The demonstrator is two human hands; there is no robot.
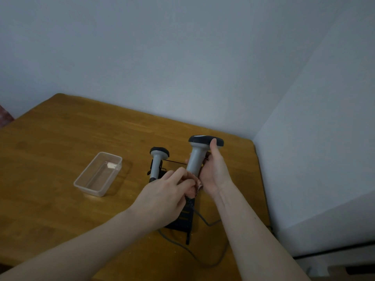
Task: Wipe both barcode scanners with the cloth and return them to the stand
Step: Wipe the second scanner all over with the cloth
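Tub (pixel 98 173) of clear plastic sits on table (pixel 60 138), nothing visible inside.

Pretty plain room: a wooden bench (pixel 71 134) pushed into the far right corner, bare pale blue-grey walls (pixel 162 47) behind and on the right, soft dim light, nothing hanging anywhere.

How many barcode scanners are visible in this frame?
2. One scanner is held upright in the right hand, with the left hand at its base. The other scanner stands in the black stand.
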